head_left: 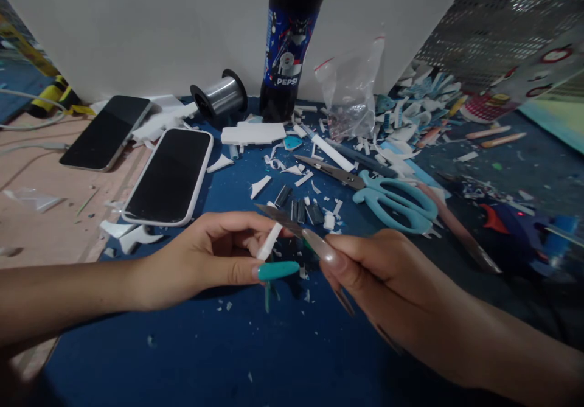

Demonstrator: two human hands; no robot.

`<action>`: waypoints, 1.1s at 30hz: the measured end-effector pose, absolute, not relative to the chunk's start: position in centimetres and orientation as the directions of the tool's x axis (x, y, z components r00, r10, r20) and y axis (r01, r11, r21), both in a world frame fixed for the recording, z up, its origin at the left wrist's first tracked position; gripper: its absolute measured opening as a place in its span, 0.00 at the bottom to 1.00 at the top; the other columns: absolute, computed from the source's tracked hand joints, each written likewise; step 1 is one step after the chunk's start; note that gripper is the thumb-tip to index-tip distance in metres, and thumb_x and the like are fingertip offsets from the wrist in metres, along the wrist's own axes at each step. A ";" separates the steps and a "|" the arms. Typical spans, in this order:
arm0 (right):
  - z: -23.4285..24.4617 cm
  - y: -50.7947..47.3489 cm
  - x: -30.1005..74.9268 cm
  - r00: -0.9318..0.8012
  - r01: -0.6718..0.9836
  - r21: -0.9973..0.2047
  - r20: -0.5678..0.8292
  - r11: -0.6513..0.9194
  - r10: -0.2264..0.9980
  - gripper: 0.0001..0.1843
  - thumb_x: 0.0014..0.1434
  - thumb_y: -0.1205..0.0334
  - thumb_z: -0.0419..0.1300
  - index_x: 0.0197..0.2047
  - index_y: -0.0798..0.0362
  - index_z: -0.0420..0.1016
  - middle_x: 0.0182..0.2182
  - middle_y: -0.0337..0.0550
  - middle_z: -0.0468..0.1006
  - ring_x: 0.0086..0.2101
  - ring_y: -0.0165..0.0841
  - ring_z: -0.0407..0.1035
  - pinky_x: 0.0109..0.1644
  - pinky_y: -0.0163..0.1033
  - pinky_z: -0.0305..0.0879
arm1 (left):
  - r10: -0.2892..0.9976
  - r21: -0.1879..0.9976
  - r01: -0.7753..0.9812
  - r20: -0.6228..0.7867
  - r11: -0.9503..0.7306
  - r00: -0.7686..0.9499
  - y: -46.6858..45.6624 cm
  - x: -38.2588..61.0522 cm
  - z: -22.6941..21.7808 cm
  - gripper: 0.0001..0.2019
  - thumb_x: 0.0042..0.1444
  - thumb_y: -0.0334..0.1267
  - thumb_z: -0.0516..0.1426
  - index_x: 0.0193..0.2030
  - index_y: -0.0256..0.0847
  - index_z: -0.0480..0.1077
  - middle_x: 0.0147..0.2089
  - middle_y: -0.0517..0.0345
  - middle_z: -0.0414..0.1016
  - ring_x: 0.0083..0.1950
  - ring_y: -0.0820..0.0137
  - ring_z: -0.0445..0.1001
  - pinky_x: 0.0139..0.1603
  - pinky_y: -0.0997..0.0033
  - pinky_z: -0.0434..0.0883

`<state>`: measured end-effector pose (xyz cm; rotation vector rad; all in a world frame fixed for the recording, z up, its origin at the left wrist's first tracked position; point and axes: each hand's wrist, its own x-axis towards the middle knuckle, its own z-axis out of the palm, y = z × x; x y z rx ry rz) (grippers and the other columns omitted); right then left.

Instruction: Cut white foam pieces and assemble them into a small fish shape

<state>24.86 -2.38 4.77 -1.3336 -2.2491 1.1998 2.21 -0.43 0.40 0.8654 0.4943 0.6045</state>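
Observation:
Between the thumb and fingers of my left hand [223, 252] is a small white strip [270, 241], perhaps foam or plastic, tilted upward. My right hand [387, 285] pinches a thin pointed metal blade [281, 218], whose handle is hidden by the fingers. The blade's tip points left and lies close by the strip's upper end; whether they touch I cannot tell. Just beyond the hands, several small dark blocks [298, 210] lie among white scraps. Blue-handled scissors [395, 203] rest partly open beyond my right hand.
A Pepsi bottle [292, 42] stands at the back, beside a wire spool [219, 97] and a clear plastic bag [351, 90]. Two phones, one white-edged [168, 176] and one dark [107, 132], lie left. Blue and white offcuts [424, 103] pile up at the back right.

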 end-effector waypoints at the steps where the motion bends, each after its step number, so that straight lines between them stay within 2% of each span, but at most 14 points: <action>1: 4.8 -2.4 24.9 -0.545 0.603 -0.762 -0.175 0.238 0.820 0.25 0.71 0.52 0.44 0.22 0.51 0.56 0.13 0.32 0.60 0.14 0.22 0.55 0.20 0.34 0.46 | 0.666 0.814 -0.288 -0.156 0.505 0.729 -0.4 2.2 0.4 0.12 0.56 0.29 0.64 0.46 0.47 0.78 0.36 0.61 0.78 0.39 0.79 0.76 0.43 0.84 0.74; 9: 4.8 -2.3 24.9 -0.545 0.620 -0.739 -0.165 0.262 0.822 0.25 0.71 0.53 0.44 0.21 0.51 0.55 0.13 0.31 0.58 0.14 0.22 0.53 0.20 0.34 0.44 | 0.662 0.815 -0.281 -0.159 0.506 0.732 -0.5 2.2 0.5 0.12 0.56 0.28 0.64 0.46 0.46 0.79 0.38 0.63 0.78 0.39 0.81 0.75 0.42 0.88 0.72; 14: 4.5 -2.2 25.0 -0.549 0.630 -0.724 -0.158 0.281 0.821 0.26 0.71 0.51 0.43 0.22 0.51 0.56 0.13 0.32 0.59 0.14 0.22 0.54 0.19 0.33 0.44 | 0.676 0.867 -0.215 -0.173 0.450 0.716 -0.3 2.1 0.7 0.17 0.55 0.26 0.63 0.46 0.53 0.79 0.42 0.61 0.76 0.41 0.77 0.74 0.43 0.81 0.73; 21: 4.4 -2.2 24.9 -0.558 0.646 -0.705 -0.175 0.292 0.812 0.26 0.71 0.51 0.42 0.22 0.51 0.56 0.13 0.31 0.57 0.14 0.22 0.54 0.19 0.33 0.44 | 0.710 0.956 -0.086 -0.147 0.281 0.689 -0.2 1.9 0.9 0.15 0.55 0.27 0.61 0.45 0.51 0.80 0.36 0.58 0.70 0.36 0.75 0.68 0.36 0.75 0.69; 28: 4.2 -2.2 24.9 -0.553 0.642 -0.719 -0.194 0.267 0.810 0.27 0.70 0.50 0.43 0.21 0.52 0.58 0.13 0.32 0.59 0.14 0.22 0.54 0.20 0.34 0.43 | 0.704 0.965 -0.041 -0.158 0.257 0.693 0.0 2.0 1.1 0.14 0.54 0.27 0.61 0.44 0.49 0.81 0.36 0.56 0.71 0.37 0.73 0.68 0.36 0.74 0.69; 33: 4.1 -2.3 24.9 -0.553 0.622 -0.743 -0.193 0.247 0.811 0.28 0.70 0.50 0.44 0.21 0.52 0.59 0.13 0.32 0.61 0.14 0.21 0.56 0.19 0.33 0.45 | 0.703 0.967 -0.046 -0.148 0.249 0.695 -0.1 1.8 1.0 0.15 0.55 0.27 0.61 0.44 0.51 0.81 0.35 0.58 0.70 0.37 0.73 0.68 0.37 0.76 0.69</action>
